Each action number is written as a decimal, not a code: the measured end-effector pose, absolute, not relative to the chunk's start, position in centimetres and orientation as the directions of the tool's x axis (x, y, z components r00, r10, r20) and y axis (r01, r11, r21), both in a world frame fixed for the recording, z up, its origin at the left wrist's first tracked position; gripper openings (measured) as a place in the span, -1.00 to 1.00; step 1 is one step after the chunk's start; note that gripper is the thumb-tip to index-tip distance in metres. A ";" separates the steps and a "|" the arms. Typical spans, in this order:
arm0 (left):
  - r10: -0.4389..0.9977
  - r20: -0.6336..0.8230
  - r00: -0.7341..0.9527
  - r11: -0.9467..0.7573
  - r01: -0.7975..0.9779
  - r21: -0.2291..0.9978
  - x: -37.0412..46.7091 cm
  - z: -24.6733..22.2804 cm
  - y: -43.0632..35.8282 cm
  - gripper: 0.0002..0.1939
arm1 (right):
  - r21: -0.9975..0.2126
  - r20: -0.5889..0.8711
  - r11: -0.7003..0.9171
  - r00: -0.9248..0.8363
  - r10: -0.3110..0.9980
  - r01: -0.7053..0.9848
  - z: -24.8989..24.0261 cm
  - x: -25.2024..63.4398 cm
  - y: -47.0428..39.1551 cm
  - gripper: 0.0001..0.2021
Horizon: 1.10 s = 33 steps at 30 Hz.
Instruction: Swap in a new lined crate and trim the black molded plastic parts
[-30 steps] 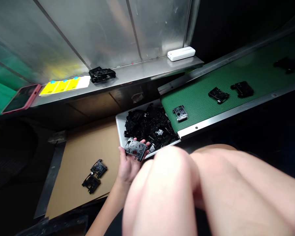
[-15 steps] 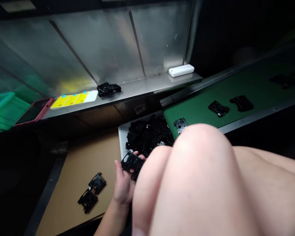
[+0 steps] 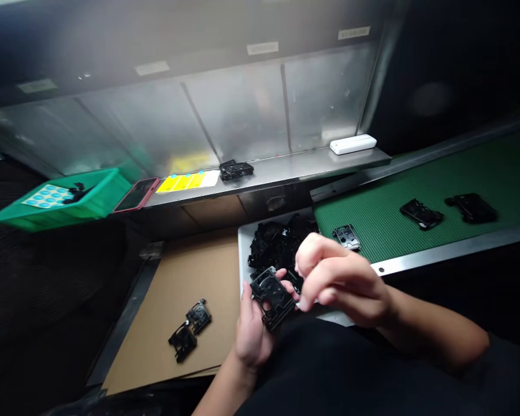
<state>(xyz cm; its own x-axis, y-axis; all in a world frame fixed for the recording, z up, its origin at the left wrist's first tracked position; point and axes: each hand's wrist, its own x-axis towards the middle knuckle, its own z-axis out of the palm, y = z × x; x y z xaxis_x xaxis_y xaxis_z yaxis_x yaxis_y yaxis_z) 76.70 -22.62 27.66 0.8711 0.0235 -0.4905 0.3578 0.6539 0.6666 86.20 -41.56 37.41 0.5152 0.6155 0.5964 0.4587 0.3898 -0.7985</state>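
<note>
Nearest: left hand [image 3: 253, 335] palm up, fingers half-curled around a black part [image 3: 274, 297], thumb on its near edge; part is tilted, just before the tray. Right hand [image 3: 351, 283] is up close beside it, fingers curled inward, slightly blurred; something white shows at one fingertip, can't tell if it's a held bit or just a nail, nor if the fingertips touch the part. Held part looks mid-handling, so this one isn't finished.

Left of the hands, cardboard [image 3: 156, 323] carries two more black parts, a nearer one [image 3: 183, 342] and a farther one [image 3: 199, 316], touching or nearly so. Behind the hands, white tray [image 3: 244, 260] has a big jumbled heap [image 3: 264, 245]; probably most of the work, though done or waiting can't be told.

Right, green belt [image 3: 372, 242] bears three clear parts: one [image 3: 347, 237] near its end, two [image 3: 421, 214] [image 3: 474, 208] farther along, none in hand; likely left to deal with.

Farthest: metal shelf [image 3: 286, 167] with another black piece [image 3: 236, 170], out of both hands.
</note>
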 end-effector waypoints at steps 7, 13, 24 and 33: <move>-0.012 -0.539 0.842 0.737 0.372 0.564 76.5 28.5 -23.6 -0.32 | -0.917 0.385 0.211 0.612 0.690 0.339 29.6 84.6 -37.8 -0.81; -0.044 -0.593 0.804 0.745 0.422 0.517 76.1 28.5 -24.0 -0.39 | -0.930 0.349 0.170 0.643 0.682 0.325 29.0 83.7 -37.7 -0.84; -0.009 -0.622 0.783 0.759 0.410 0.506 75.8 28.0 -24.6 -0.42 | -0.935 0.329 0.143 0.641 0.694 0.325 28.0 83.2 -37.7 -0.81; 0.008 -0.618 0.786 0.792 0.373 0.484 75.8 27.7 -24.6 -0.41 | -0.914 0.352 0.116 0.619 0.702 0.389 27.9 83.1 -37.6 -0.82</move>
<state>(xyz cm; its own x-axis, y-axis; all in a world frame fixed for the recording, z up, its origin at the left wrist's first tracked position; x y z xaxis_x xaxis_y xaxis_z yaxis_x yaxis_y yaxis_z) 75.84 -24.57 27.65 0.7864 0.0076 -0.6177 0.3725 0.7918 0.4840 83.14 -37.63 27.91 0.6187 0.7021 0.3525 0.3889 0.1161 -0.9139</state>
